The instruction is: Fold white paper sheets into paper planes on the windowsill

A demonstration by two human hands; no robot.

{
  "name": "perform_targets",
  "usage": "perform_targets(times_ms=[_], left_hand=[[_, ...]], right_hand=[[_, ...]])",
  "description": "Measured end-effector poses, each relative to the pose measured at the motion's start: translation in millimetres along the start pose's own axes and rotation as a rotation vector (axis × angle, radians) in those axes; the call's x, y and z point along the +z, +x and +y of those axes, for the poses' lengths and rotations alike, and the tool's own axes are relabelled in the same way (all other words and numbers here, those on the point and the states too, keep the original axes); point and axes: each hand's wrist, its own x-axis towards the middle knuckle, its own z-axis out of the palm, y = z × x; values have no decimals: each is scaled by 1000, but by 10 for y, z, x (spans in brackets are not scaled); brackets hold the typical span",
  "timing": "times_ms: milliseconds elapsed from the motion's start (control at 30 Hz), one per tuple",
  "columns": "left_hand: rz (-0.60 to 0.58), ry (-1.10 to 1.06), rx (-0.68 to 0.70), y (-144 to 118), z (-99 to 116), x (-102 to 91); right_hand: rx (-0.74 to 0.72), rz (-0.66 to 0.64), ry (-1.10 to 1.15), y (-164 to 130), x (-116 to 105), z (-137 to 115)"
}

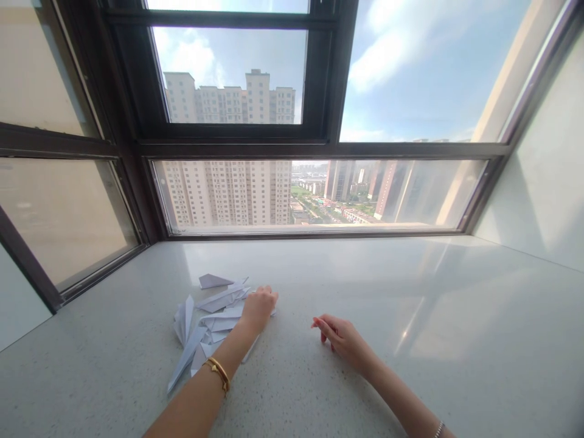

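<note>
A loose pile of folded white papers (221, 299) lies on the pale speckled surface, several of them long and pointed like paper planes. My left hand (259, 307) is closed at the right edge of this pile, back of the hand upward. White paper shows on both sides of it, but its fingertips and whatever they grip are hidden. Below its wrist, my forearm with a gold bracelet (219, 374) covers part of the papers. To the right, apart from the pile, my right hand (340, 337) hovers low or rests with fingers curled in; nothing shows in them.
The speckled white sill (433, 365) reaches back to a dark-framed window (314, 234) with tall buildings outside. A side window (64, 225) stands at left, and a white wall (542, 182) bounds the right. Sunlight glares off the sill at right.
</note>
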Motion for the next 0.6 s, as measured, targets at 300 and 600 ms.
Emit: perform_targets(times_ms=[300, 600], left_hand=[[208, 3, -211, -308, -215, -425], [182, -66, -442, -624, -846, -448]], right_hand=[[-15, 2, -31, 8, -1, 20], [-37, -14, -43, -7, 19, -58]])
